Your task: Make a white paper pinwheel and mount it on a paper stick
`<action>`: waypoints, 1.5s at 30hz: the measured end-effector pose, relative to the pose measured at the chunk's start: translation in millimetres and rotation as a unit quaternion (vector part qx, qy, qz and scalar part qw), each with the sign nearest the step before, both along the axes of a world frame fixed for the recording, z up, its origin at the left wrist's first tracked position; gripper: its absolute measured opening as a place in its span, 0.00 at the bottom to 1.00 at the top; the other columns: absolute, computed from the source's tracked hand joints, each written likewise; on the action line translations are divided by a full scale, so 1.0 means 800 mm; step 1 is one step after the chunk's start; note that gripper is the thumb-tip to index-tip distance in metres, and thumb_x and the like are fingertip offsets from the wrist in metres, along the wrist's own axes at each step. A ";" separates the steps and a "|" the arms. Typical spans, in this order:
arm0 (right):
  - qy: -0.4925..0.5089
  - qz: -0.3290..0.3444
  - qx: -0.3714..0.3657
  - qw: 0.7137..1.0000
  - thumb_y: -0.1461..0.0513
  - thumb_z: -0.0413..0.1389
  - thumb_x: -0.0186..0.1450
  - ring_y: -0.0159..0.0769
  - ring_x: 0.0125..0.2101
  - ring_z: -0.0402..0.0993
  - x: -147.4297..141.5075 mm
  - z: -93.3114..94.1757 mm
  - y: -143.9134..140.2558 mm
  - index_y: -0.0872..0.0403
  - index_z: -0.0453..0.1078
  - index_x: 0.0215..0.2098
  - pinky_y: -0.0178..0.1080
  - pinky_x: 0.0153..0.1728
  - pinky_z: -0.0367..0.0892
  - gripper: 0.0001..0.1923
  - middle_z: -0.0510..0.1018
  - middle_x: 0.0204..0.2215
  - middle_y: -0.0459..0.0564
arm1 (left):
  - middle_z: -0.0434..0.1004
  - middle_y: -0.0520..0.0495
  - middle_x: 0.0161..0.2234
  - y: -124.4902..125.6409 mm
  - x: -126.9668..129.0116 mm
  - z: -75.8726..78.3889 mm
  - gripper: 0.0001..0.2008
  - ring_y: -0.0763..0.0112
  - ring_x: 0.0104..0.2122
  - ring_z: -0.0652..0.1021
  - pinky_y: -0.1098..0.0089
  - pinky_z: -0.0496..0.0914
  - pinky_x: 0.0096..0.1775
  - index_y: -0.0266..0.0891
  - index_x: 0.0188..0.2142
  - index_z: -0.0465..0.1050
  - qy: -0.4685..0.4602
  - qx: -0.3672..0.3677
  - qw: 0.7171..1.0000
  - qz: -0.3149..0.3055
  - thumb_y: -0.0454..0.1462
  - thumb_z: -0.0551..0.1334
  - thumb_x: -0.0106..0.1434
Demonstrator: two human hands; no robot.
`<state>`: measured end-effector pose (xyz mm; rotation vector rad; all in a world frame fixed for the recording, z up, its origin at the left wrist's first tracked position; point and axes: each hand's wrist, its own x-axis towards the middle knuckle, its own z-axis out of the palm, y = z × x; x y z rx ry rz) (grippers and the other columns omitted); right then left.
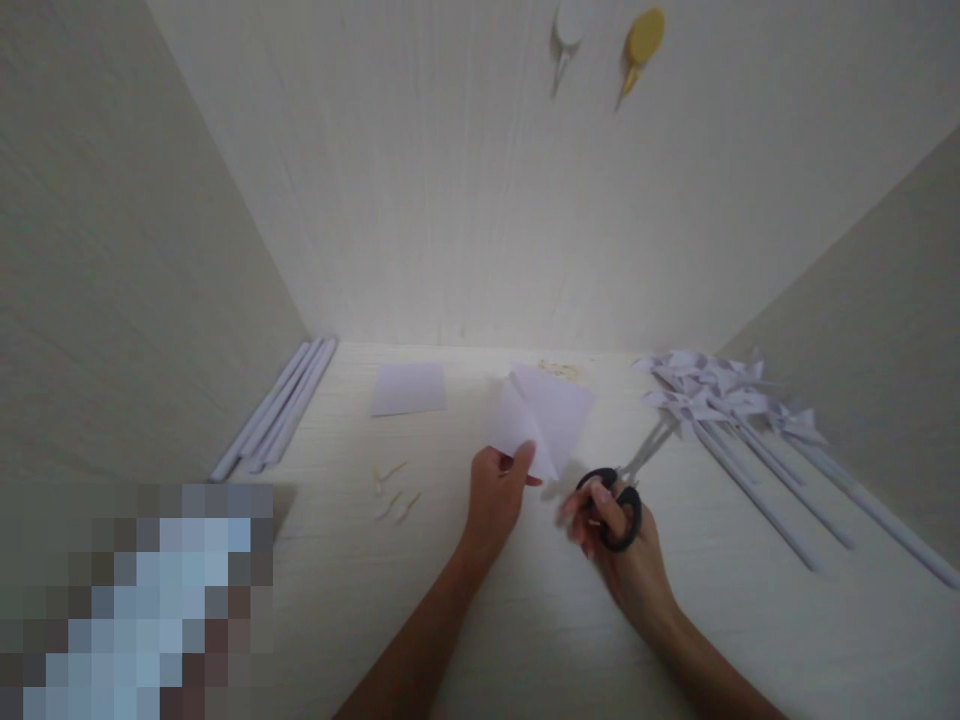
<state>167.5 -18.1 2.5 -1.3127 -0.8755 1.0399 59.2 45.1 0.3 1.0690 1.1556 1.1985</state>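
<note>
My left hand (500, 490) pinches the lower edge of a white paper sheet (559, 410), which has a diagonal crease and is lifted partly off the table. To its right, my right hand (615, 535) is closed around the black handles of a pair of scissors (641, 455). The blades point up and away to the right, apart from the sheet. A second square of white paper (409, 388) lies flat to the left of the held one. Several small thin pieces with pale ends (397, 500) lie left of my left hand.
Rolled white paper sticks (277, 410) lie along the left wall. Paper pinwheels on sticks (712, 390) are heaped at the right. Small yellowish loops (559, 370) lie behind the sheet. White (569, 22) and yellow hooks (645, 38) hang on the back wall. A pixelated patch covers the lower left.
</note>
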 end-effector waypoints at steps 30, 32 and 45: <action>-0.201 0.362 -0.114 0.903 0.47 0.45 0.58 0.26 0.16 0.55 0.042 0.019 0.003 0.56 0.59 0.18 0.32 0.18 0.49 0.22 0.62 0.12 0.42 | 0.74 0.42 0.21 0.004 -0.005 0.000 0.18 0.67 0.21 0.76 0.72 0.70 0.23 0.28 0.26 0.69 -0.113 -0.008 0.988 0.107 0.45 0.55 0.53; -0.203 0.363 -0.114 0.902 0.47 0.45 0.58 0.26 0.15 0.55 0.042 0.018 0.004 0.56 0.59 0.18 0.32 0.18 0.49 0.22 0.62 0.12 0.42 | 0.75 0.41 0.21 0.004 -0.004 0.000 0.18 0.66 0.21 0.76 0.72 0.69 0.23 0.27 0.26 0.69 -0.113 -0.011 0.988 0.103 0.45 0.55 0.53; -0.216 0.365 -0.110 0.899 0.49 0.46 0.59 0.26 0.15 0.55 0.039 0.021 0.002 0.55 0.58 0.17 0.31 0.18 0.50 0.21 0.60 0.11 0.42 | 0.74 0.41 0.18 0.001 -0.002 0.002 0.18 0.67 0.18 0.75 0.71 0.70 0.22 0.27 0.22 0.70 -0.101 -0.020 0.992 0.072 0.44 0.56 0.53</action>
